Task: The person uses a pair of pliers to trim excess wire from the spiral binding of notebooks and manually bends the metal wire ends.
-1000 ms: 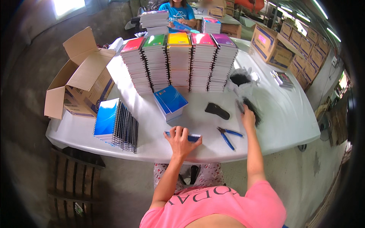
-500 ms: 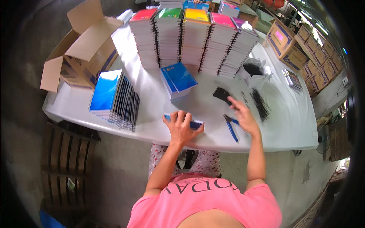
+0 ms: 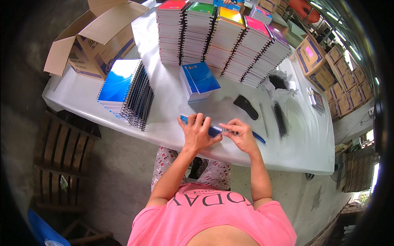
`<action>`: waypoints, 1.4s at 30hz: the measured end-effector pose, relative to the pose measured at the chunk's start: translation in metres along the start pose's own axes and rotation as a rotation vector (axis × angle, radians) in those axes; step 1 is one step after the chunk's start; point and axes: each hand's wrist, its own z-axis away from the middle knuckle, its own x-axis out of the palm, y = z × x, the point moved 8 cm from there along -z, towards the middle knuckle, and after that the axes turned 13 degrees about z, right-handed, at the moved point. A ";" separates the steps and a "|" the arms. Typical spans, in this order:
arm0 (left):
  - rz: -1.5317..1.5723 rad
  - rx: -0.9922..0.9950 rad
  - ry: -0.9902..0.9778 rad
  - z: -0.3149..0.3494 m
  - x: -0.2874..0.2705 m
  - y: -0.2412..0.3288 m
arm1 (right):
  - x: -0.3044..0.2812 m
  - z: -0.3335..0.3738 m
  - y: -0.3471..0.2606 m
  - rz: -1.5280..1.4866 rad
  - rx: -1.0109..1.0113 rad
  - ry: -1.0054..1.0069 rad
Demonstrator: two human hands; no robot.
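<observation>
My left hand (image 3: 198,132) is closed over a blue-covered notebook (image 3: 214,131), held on edge near the table's front. At the notebook's right end, my right hand (image 3: 243,138) pinches a thin dark spiral coil (image 3: 227,131); how far the coil sits in the holes is too small to tell. Under and beside the right hand shows the blue handle of pliers (image 3: 259,138), their jaws hidden. Just ahead lies a block of blue notebooks (image 3: 200,82) with no coil visible. To the left stands a stack of coil-bound blue notebooks (image 3: 121,86).
A flat black elongated object (image 3: 246,107), a single loose coil (image 3: 264,119) and a bunch of black coils (image 3: 281,120) lie to the right. Several tall notebook stacks (image 3: 197,37) stand behind, beside a white bag (image 3: 283,88). An open carton (image 3: 102,47) is far left.
My right hand has come left from near the black object to the notebook's end, now pinching the coil. My left hand still holds the notebook. The whole view has shifted and tilted slightly.
</observation>
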 end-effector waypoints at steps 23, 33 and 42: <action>0.093 0.017 -0.233 -0.007 -0.007 -0.001 | -0.037 -0.028 0.077 0.512 0.102 0.092; 0.151 0.012 -0.194 -0.008 -0.014 -0.005 | -0.039 -0.017 0.049 -1.177 -0.394 0.111; 0.222 0.013 -0.221 -0.004 -0.012 -0.005 | 0.015 -0.019 0.046 -0.513 -0.071 -0.240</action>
